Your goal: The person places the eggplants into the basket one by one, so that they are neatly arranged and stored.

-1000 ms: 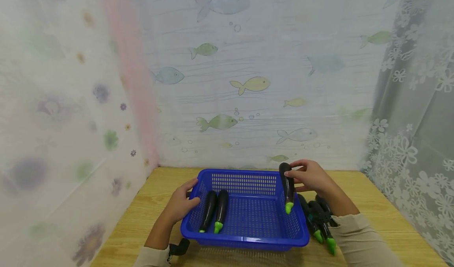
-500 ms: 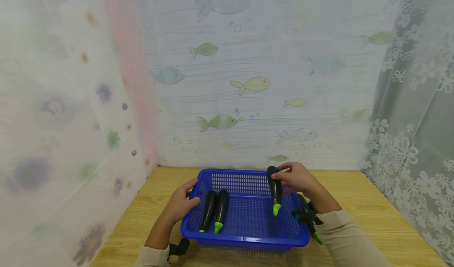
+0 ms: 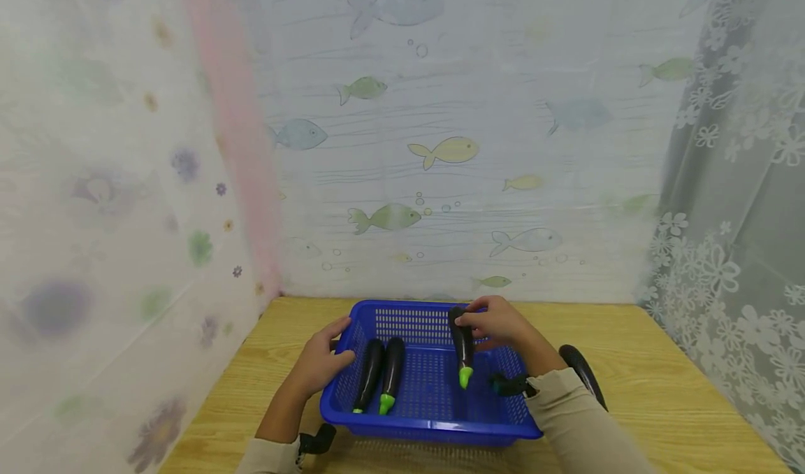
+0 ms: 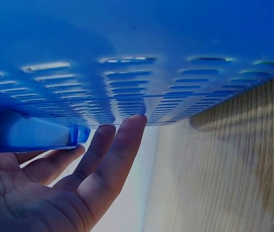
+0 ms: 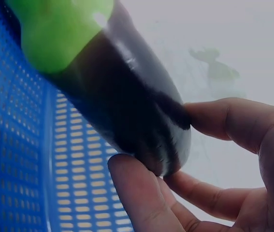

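1. Over the last second, the right hand (image 3: 497, 322) has shifted leftward from the basket's right wall, carrying the held eggplant (image 3: 462, 341) with it.
2. That hand's thumb and fingers pinch the eggplant near its blunt end; the green stem end points down toward the near side.
3. The held eggplant now hangs inside the blue basket (image 3: 434, 426), apparently above its floor, closer to the inside pair of eggplants (image 3: 393, 375).
4. The left hand (image 3: 319, 361) stays at the left rim, fingers spread and nearly straight against the outer wall.
5. Another eggplant (image 3: 581, 368) lies on the table (image 3: 654, 390), partly covered by the right sleeve (image 3: 581, 418).
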A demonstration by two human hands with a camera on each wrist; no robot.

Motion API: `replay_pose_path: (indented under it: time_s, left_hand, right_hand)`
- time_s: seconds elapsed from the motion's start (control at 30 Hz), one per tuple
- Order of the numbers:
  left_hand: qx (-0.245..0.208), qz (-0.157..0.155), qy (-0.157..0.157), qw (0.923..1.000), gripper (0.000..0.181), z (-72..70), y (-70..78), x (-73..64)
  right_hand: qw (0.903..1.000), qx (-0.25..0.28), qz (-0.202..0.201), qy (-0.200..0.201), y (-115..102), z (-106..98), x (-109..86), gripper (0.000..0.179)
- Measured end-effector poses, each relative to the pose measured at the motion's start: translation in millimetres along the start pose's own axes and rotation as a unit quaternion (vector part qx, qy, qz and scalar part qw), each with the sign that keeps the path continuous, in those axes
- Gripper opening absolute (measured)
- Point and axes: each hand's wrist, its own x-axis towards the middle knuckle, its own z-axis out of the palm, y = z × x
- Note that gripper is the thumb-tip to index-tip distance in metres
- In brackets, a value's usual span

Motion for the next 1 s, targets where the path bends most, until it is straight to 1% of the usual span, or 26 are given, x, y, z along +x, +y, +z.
replay_pose_path:
  time_s: [0.07,0.27,0.4,0.57,0.8,1.0]
  left_hand:
    - [0.000,0.000,-0.001,1.0000,0.074,0.6,0.0,0.2]
    - [0.001,0.000,-0.002,1.0000,0.075,0.8,-0.5,-0.8]
    - [0.005,-0.007,0.001,1.0000,0.075,0.3,-0.2,-2.1]
    - [0.009,-0.006,0.001,0.9999,0.075,0.3,0.5,-2.7]
    - [0.008,-0.003,-0.003,1.0000,0.074,-0.7,2.1,-1.8]
    - [0.004,-0.001,-0.011,0.9999,0.075,-1.6,3.5,-2.2]
  right_hand:
    - [1.0000,0.003,0.002,-0.002,0.3,3.8,1.2,0.057]
    - [0.9998,-0.016,0.012,-0.010,2.6,13.3,6.9,0.054]
    - [0.9992,-0.032,0.019,-0.014,5.5,22.0,14.5,0.053]
    - [0.9978,-0.058,0.031,-0.012,8.3,31.2,21.9,0.052]
    - [0.9971,-0.050,0.051,-0.023,10.4,37.5,25.6,0.048]
    - [0.9955,-0.066,0.060,-0.031,14.3,42.5,29.8,0.051]
